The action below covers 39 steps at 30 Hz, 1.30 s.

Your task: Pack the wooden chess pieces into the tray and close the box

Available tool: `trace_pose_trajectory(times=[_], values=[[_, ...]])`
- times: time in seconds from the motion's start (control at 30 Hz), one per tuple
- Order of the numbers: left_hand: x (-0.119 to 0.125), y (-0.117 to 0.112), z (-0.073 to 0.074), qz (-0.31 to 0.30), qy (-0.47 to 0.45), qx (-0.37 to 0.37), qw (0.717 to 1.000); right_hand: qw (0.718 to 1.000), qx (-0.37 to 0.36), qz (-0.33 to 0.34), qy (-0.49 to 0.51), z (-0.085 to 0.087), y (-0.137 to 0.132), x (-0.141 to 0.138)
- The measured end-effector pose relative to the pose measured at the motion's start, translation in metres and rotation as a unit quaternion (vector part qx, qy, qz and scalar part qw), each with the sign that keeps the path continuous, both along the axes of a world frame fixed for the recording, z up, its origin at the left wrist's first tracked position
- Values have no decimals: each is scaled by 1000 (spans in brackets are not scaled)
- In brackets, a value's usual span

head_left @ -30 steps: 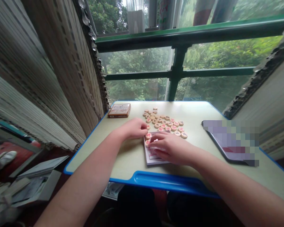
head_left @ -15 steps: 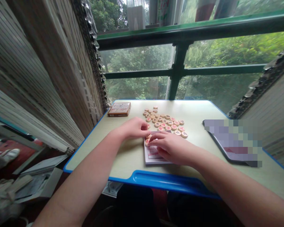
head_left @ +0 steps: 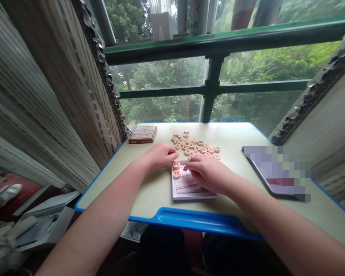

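My left hand (head_left: pixel 161 154) is closed in a pinch at the tray's far left corner, with the edge of a wooden Chinese chess piece showing at its fingertips. Two pieces with red characters, an upper chess piece (head_left: pixel 176 165) and a lower chess piece (head_left: pixel 176 174), lie along the left side of a shallow white tray (head_left: pixel 178 197) with red lines inside. Over the tray's right part hovers my right hand (head_left: pixel 211 173), fingers loosely bent and apart, with no piece visible in them. Its palm side is hidden. Behind both hands spreads a group of loose chess pieces (head_left: pixel 196 148).
A flat brown-edged box (head_left: pixel 143 134) lies at the table's far left. To the right rests a dark-framed tablet-like device (head_left: pixel 271 174), partly blurred out. The table (head_left: pixel 112 172) has a blue rim with a groove in front. Curtains hang at both sides.
My right hand has drawn back to the right from the tray's left side, uncovering the two red-marked pieces. My left hand has pulled slightly away from the tray corner. The view has shifted a little.
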State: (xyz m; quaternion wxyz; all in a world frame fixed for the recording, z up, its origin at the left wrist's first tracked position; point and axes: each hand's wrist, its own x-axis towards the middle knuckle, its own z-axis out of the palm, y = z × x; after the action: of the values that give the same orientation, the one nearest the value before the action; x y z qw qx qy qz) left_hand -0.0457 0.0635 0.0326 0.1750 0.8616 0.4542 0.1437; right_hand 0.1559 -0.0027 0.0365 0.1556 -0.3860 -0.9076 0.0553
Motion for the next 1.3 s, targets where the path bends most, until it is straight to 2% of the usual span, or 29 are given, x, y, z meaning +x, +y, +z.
trace_pose_trajectory(times=[0.17,0.3,0.4,0.5,0.57,0.67,0.8,1.0,1.17,1.3], values=[[2,1,-3,5,-11,23,1000,1000,0,-7,29,-2,8,3],[7,3,-13,16,-43,33,998,998,36,-22,48,-3,18,11],[10,7,-19,100,-99,63,988,991,83,-93,43,1,27,25],[12,10,-23,138,-113,102,979,980,97,-171,-7,4,35,41],[12,11,-23,137,-104,97,980,974,88,-203,-41,4,38,48],[12,12,-25,133,-101,86,982,970,37,-225,-86,1,39,52],[11,13,-26,131,-98,75,984,966,-24,-244,-82,-3,39,51],[13,13,-27,79,-78,53,992,972,-33,-222,-65,-2,39,47],[13,11,-25,83,-66,73,992,973,-37,-226,-37,-4,40,42],[10,10,-21,77,-60,65,993,982,-34,-184,-6,-6,43,42]])
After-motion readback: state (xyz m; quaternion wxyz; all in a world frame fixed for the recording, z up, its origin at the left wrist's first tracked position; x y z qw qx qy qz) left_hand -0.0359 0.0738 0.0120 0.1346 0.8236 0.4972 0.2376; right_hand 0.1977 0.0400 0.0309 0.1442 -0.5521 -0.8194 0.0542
